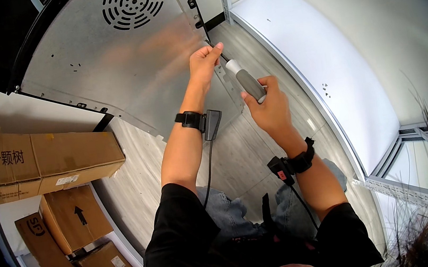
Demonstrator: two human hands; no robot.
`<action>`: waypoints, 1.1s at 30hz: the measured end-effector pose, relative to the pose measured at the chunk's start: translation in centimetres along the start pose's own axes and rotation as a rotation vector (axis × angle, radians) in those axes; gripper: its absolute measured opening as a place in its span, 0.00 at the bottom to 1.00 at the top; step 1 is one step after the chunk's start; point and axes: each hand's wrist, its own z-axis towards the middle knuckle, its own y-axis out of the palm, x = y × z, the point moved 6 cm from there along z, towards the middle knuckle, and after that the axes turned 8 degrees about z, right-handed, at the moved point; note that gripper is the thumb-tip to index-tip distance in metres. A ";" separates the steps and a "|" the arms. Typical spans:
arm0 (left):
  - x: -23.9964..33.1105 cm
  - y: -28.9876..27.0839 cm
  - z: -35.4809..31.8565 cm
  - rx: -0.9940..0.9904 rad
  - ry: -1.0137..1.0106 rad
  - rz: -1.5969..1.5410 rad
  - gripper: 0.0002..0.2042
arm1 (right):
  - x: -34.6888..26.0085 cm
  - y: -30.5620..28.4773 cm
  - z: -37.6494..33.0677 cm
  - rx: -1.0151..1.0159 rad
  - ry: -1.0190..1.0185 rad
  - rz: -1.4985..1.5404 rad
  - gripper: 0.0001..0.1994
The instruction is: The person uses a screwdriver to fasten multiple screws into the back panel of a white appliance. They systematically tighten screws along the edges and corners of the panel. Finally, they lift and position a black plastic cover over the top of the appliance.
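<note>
My right hand (272, 107) is closed round the grey handle of a screwdriver (249, 84). Its dark shaft slants up and left to the right-hand edge of a large bare metal panel (126, 69). My left hand (204, 65) is closed by the tip, thumb and finger pinched on the thin shaft. Part of the shaft and whatever the tip touches are hidden by the fingers. Round slotted vents mark the panel's top, and small fittings line its edges.
Several small dark bits (326, 90) lie on a long white shelf (309, 36) at the right. Brown cardboard boxes (72, 156) are stacked on the left. Cables (209, 171) hang from bands on both my wrists. Pale wood-look floor (142, 158) shows below the panel.
</note>
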 end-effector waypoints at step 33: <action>-0.1 0.2 -0.1 0.100 -0.037 -0.119 0.14 | -0.1 0.7 -0.6 0.000 -0.018 0.075 0.23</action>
